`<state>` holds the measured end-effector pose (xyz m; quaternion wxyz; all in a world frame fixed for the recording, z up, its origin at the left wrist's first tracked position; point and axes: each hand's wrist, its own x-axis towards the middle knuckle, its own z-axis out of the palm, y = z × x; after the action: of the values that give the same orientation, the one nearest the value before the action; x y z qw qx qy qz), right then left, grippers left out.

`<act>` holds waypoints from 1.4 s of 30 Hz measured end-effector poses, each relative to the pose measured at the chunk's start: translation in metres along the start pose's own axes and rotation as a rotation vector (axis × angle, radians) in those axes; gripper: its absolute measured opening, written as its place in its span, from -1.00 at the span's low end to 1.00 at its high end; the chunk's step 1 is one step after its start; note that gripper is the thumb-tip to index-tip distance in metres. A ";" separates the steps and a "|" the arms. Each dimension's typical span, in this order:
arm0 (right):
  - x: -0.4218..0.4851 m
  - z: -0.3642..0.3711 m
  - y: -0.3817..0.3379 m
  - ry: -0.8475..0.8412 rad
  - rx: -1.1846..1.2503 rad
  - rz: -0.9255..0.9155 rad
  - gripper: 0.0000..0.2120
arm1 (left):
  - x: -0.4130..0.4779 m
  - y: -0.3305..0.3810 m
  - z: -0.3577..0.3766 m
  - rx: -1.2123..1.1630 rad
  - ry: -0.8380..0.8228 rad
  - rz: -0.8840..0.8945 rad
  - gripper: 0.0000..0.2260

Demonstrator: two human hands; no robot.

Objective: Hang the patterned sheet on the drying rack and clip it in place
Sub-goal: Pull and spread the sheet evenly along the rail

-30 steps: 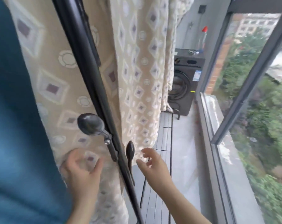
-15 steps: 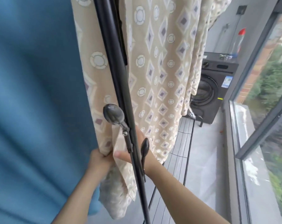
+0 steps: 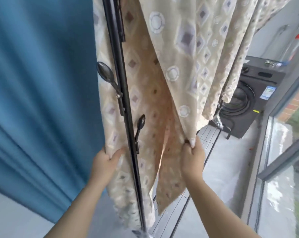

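The beige patterned sheet (image 3: 183, 54), printed with diamonds and circles, hangs over the black drying rack and drapes down on both sides of its upright pole (image 3: 126, 107). My left hand (image 3: 105, 162) grips the sheet's near layer just left of the pole. My right hand (image 3: 191, 157) pinches the edge of the outer layer to the right of the pole and holds it away, so the two layers part. Two black hook knobs (image 3: 105, 73) stick out from the pole. No clips are visible.
A blue curtain (image 3: 42, 100) fills the left side. A dark washing machine (image 3: 251, 100) stands at the far end of the narrow balcony, with a red-capped bottle (image 3: 298, 42) above it. A glass window wall (image 3: 286, 152) runs along the right. The rack's base rails lie on the grey floor.
Both hands went from open and reaching to gripping the sheet. The right hand has since moved rightward from beside the pole, pulling the outer layer apart from the near one.
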<state>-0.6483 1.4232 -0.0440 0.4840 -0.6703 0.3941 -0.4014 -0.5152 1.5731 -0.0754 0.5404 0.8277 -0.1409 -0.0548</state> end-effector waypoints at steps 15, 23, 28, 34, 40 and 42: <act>-0.063 -0.020 0.097 -0.339 -0.506 0.184 -0.87 | -0.037 0.003 -0.023 -0.202 0.038 0.017 -0.80; -0.059 -0.006 0.010 -0.434 -0.102 0.123 -0.81 | -0.012 0.076 -0.066 -0.771 -0.281 0.099 -0.76; -0.036 0.019 -0.066 -0.305 0.014 -0.121 -0.75 | -0.006 0.134 -0.085 -0.957 -0.374 0.058 -0.59; -0.023 0.031 -0.124 -0.227 -0.097 -0.341 -0.57 | -0.007 0.168 -0.102 -0.843 -0.209 0.198 -0.85; -0.013 0.036 -0.159 -0.191 -0.311 -0.462 -0.47 | -0.014 0.189 -0.112 -0.787 -0.136 0.246 -0.86; -0.009 0.035 -0.172 -0.203 -0.237 -0.473 -0.55 | -0.012 0.199 -0.116 -0.771 -0.131 0.247 -0.86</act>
<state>-0.5951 1.4808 0.1137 0.3321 -0.8325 0.2204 -0.3849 -0.5332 1.6031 0.1528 0.8036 0.5360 -0.2424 -0.0907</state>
